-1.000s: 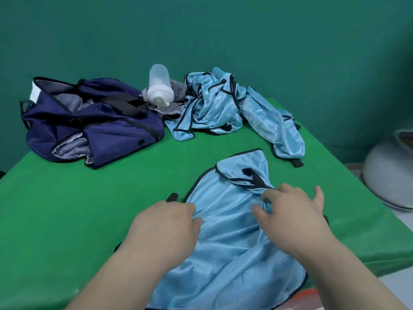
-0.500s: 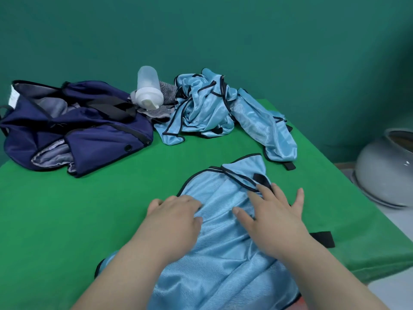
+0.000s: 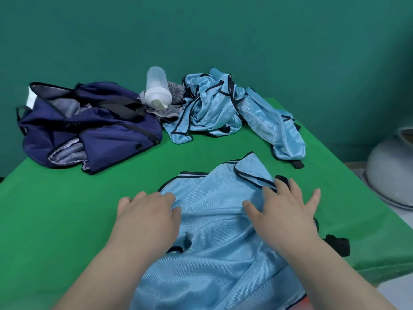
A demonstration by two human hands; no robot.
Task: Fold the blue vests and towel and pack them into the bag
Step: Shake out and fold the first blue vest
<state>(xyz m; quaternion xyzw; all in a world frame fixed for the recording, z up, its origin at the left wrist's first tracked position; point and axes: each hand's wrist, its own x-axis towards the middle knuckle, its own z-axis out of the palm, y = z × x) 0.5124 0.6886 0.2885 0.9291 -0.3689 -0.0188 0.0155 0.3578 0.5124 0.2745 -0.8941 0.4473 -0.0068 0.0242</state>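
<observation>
left hand [image 3: 147, 217]: laid flat on blue vest [image 3: 219, 242], fingers straight, together | right hand [image 3: 283, 211]: pressed on vest, fingers spread apart | bag [image 3: 89, 128]: lying open behind on table [image 3: 55, 209]

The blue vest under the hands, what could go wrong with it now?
1. The vest looks slippery and its near end seems to hang past the table edge, so it may slide off under the left hand and right hand.
2. Its far corner is flipped over; folding now could trap a crease.
3. The bottle lies on the striped towel; tugging that may roll it.
</observation>
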